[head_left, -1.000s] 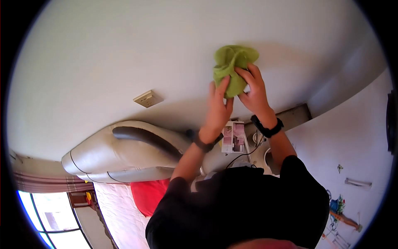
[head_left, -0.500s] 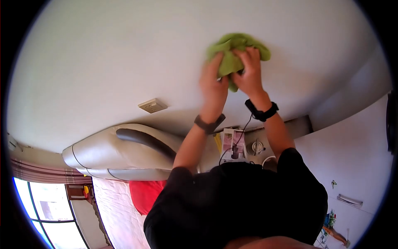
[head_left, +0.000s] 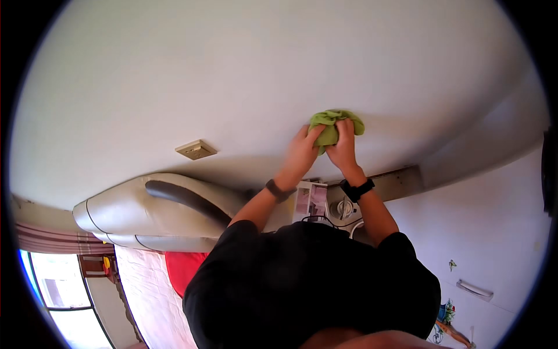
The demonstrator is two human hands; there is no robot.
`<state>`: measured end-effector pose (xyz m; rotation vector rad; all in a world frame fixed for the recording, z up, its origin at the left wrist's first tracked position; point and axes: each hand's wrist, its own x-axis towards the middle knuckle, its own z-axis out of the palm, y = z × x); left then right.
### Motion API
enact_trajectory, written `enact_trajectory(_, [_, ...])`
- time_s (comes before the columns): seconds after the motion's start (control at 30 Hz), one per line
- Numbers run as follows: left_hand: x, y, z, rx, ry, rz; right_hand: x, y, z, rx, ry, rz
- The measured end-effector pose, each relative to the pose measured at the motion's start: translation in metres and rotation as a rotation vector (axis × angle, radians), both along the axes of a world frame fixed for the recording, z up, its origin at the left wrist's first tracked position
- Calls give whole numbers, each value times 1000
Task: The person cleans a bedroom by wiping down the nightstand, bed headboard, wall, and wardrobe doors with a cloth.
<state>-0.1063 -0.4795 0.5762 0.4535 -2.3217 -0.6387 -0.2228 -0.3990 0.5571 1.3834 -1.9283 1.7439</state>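
Observation:
A crumpled green cloth (head_left: 326,135) is bunched between my two hands, up against the pale wall (head_left: 244,75). My left hand (head_left: 301,150) grips its left side, with the thumb pressed over the fabric. On the cloth's right side, the fingers of my right hand (head_left: 343,148) are closed into the folds. Dark bands circle both of my wrists. The cloth hides some of the fingertips.
Left of my arms, a wall socket (head_left: 196,149) sits above a padded beige headboard (head_left: 122,200). Below are a bed with a white cover (head_left: 145,285) and red fabric (head_left: 185,269). A cluttered bedside surface lies under my forearms; a white cabinet door with a handle (head_left: 475,289) stands right.
Both hands have come down the wall with the green cloth, nearer to my body. The cloth looks more bunched up. The whole view has shifted a little.

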Motion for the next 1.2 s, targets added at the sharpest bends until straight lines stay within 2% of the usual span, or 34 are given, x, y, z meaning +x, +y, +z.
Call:
enact_trajectory(0.1, [34,-12,-1,31,37,76,16,-14,9,66,116,88])
enact_trajectory(0.17, [50,-23,17,-25,156,115,29,-27,28,28,163,129])
enact_trajectory(0.3, [71,-34,82,-224,316,219,59,-47,96,-56,207,173])
enact_trajectory(0.37, [77,-37,106,-188,356,244,68,-56,116,-121,231,200])
enact_trajectory(0.4, [79,-41,110,-237,360,263,72,-59,119,-125,217,207])
enact_trajectory(0.47, [83,-36,119,-169,239,300,74,-61,121,-138,194,220])
enact_trajectory(0.63, [70,-21,95,-83,-110,341,63,-54,62,-62,168,139])
enact_trajectory(0.8, [29,0,28,-15,-167,254,34,-29,-1,-37,-53,115])
enact_trajectory(1.0, [-50,34,26,73,-108,-1,-49,16,-18,-93,-162,-5])
enact_trajectory(1.1, [-87,48,28,24,-26,-69,-86,39,-13,-52,-241,3])
enact_trajectory(1.2, [-102,55,23,105,-142,-65,-92,49,4,-50,-308,54])
